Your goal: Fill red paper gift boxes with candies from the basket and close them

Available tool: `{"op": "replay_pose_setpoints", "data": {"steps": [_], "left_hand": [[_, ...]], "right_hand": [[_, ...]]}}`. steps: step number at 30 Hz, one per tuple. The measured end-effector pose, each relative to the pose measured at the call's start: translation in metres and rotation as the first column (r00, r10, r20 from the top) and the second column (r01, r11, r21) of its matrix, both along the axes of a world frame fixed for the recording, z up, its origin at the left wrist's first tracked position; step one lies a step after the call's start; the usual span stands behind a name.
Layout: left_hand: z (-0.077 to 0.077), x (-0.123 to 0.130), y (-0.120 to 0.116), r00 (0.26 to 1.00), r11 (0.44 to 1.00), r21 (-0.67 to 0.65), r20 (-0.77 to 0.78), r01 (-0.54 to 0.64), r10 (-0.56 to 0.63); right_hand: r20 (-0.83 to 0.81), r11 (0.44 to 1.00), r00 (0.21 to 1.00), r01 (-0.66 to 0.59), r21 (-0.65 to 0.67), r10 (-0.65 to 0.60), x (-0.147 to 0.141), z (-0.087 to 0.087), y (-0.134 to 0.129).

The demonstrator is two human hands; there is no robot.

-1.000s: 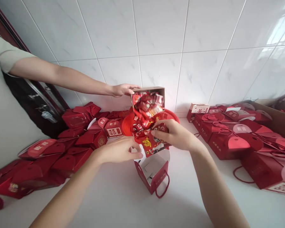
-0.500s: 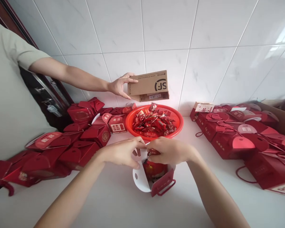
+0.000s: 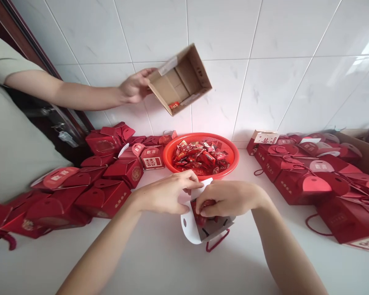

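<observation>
An open red gift box point(image 3: 213, 231) with white inner flaps and a red cord handle stands on the white table. My left hand point(image 3: 169, 192) is at its left side, thumb and fingers bent round the white flap. My right hand point(image 3: 230, 198) reaches into the box opening, its fingers closed on a red wrapped item point(image 3: 203, 217) that is partly hidden. Just behind is a red plastic basket point(image 3: 233, 162) holding several red-wrapped candies point(image 3: 203, 157).
Another person's hand point(image 3: 138, 86) holds a cardboard box point(image 3: 180, 82) above the basket, with a red packet inside. Several closed red boxes stand at left point(image 3: 104, 198) and right point(image 3: 301, 184). A tiled wall point(image 3: 218, 28) rises behind.
The other person's cardboard box has risen and tilted, showing its inside. My right hand has moved lower into the gift box, which has shifted slightly right and turned.
</observation>
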State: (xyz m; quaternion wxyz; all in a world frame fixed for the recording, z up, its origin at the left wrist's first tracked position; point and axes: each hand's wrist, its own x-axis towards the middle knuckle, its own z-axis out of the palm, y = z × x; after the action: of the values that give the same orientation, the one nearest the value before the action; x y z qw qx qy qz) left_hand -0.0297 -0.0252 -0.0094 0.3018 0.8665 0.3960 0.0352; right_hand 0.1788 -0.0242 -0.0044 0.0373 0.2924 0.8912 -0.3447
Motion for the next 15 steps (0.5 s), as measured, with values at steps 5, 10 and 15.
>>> {"op": "replay_pose_setpoints", "data": {"steps": [5,10,15], "left_hand": [[-0.0023,-0.0022,0.0038,1.0,1.0,0.016,0.008,-0.026,0.026],[-0.0059,-0.0048,0.0072,1.0,0.999,0.043,-0.001,0.006,-0.006],[-0.0085,-0.0073,0.0107,0.998,0.999,-0.001,0.035,-0.043,0.043]], "right_hand": [[-0.304,0.996,0.952,0.065,0.052,-0.047,0.0054,0.0051,-0.0004],[-0.528,0.978,0.831,0.209,-0.001,-0.177,0.0065,0.0091,-0.0026],[-0.533,0.969,0.83,0.237,0.071,-0.164,0.0001,0.0009,0.0047]]}}
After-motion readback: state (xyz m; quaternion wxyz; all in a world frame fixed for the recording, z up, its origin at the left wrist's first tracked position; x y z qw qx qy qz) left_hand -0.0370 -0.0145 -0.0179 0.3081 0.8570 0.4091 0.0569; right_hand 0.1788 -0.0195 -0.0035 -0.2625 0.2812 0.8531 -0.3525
